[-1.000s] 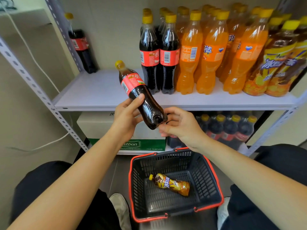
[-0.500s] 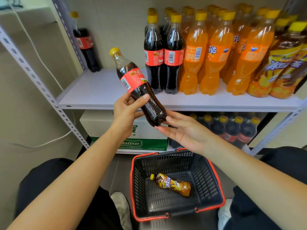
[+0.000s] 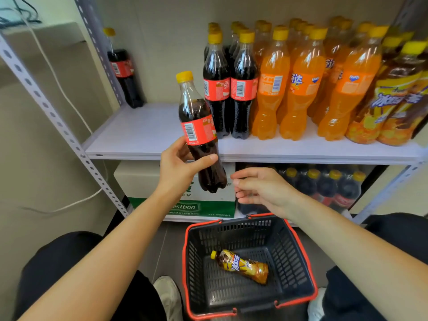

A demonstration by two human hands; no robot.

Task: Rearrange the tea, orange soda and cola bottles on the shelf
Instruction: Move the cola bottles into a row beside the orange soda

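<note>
The cola bottle (image 3: 199, 132) in front of the white shelf (image 3: 139, 132) is showing dark brown, a yellow cap and a red label with a white barcode. On the shelf, the orange soda bottles (image 3: 298, 93) are glowing orange and the tea bottles (image 3: 391, 100) are wearing yellow-and-purple wraps. Below the shelf, the black basket (image 3: 292, 247) is showing a red rim

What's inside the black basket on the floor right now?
One tea bottle lies on its side in the black basket, cap pointing left. Nothing else shows; the near wall hides the floor strip just behind it.
</note>
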